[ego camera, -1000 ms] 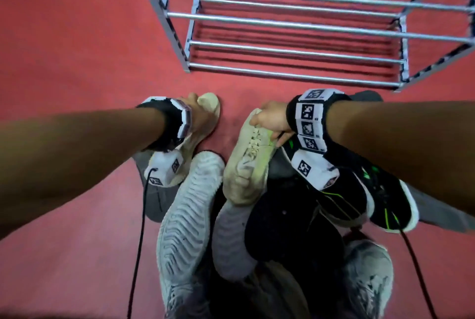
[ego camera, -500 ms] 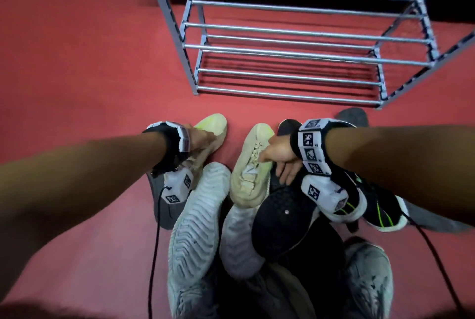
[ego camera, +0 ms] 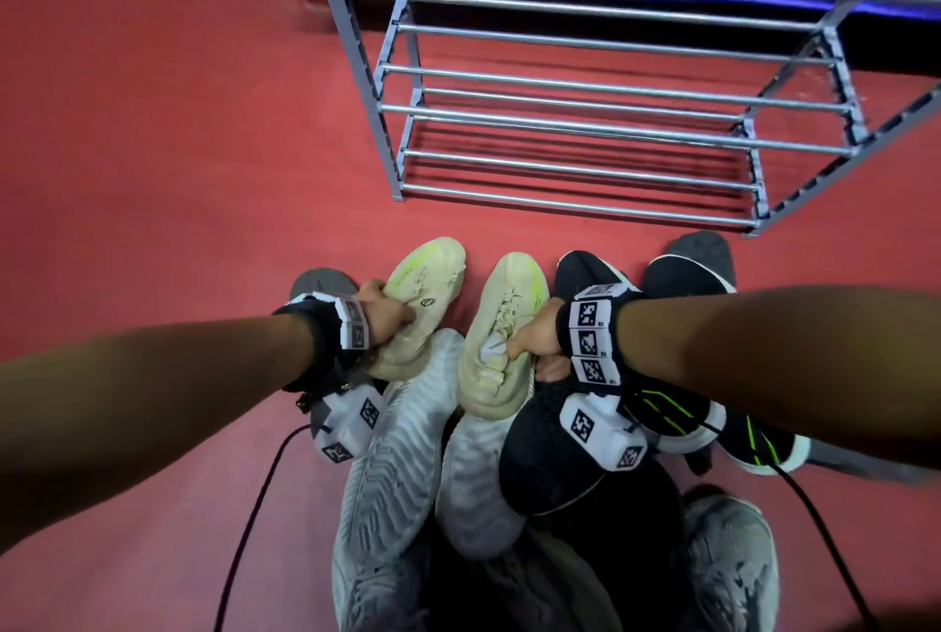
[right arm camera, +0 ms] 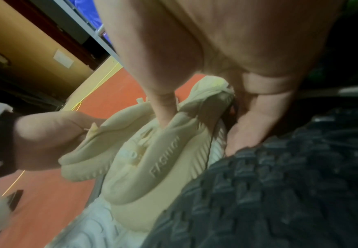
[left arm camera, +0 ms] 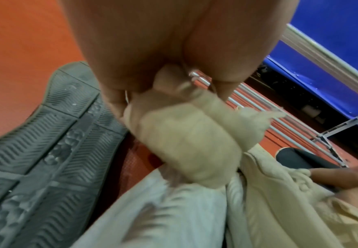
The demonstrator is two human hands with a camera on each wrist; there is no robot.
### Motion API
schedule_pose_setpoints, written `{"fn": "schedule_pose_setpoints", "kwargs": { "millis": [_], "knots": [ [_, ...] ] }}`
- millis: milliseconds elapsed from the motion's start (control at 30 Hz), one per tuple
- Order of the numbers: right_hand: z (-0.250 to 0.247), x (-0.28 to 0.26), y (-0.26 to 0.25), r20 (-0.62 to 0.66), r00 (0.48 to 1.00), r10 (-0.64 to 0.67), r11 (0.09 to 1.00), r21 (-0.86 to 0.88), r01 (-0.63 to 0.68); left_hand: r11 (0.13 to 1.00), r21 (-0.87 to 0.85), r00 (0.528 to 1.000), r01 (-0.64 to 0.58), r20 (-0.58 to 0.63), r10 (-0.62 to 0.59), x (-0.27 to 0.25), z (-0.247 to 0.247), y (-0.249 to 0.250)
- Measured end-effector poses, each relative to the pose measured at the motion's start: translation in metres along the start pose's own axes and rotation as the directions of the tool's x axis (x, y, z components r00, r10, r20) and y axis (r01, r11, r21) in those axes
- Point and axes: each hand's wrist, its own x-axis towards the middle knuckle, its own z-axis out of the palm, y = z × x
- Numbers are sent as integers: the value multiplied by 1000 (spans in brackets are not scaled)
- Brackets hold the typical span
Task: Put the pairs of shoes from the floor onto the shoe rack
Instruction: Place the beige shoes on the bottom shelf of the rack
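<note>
Both grips stay clamped, left hand (ego camera: 379, 320) and right hand (ego camera: 534, 338) each on a cream shoe (ego camera: 501, 336), now lifted toward the empty shoe rack (ego camera: 585, 122) at 12 o'clock, so placement comes next.

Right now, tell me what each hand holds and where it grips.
The left hand grips one cream shoe at its collar. The right hand grips the other cream shoe at its collar, thumb inside the opening.

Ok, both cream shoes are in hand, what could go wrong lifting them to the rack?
The left hand grips its cream shoe only at the collar, so it may swing or slip. The right cream shoe lies against the grey shoes, which could get dragged. The rack is only thin bars; a shoe may tip between them.
</note>
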Motion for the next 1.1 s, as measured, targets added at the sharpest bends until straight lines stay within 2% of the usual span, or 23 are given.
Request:
{"fn": "schedule_pose_setpoints", "kwargs": {
  "millis": [100,367,467,600,700,833,967,1100],
  "knots": [
    [-3,-3,-1,66,998,-10,997,80,5,998,-60,996,-37,-80,32,-1,-3,10],
    [-35,-15,-7,71,993,-98,957,279,75,980,-165,979,-114,-188,82,-7,0,35],
    [-52,-20,-12,-71,988,-137,950,272,152,963,-216,969,-160,-220,112,-3,0,46],
    [-76,-13,-17,-260,939,-224,946,175,274,927,-263,938,-269,-288,191,3,-8,68],
    [-89,-7,-20,-329,904,-273,926,163,340,923,-226,919,-312,-320,232,12,-13,89],
    [-99,9,-31,-413,869,-273,928,123,350,931,-193,918,-309,-318,238,30,-7,112],
    [-107,31,-41,-540,794,-279,903,133,408,937,-204,926,-285,-312,213,51,5,123],
    [-118,57,-55,-601,750,-275,900,114,421,898,-227,885,-377,-373,278,69,16,133]
  ]
}}
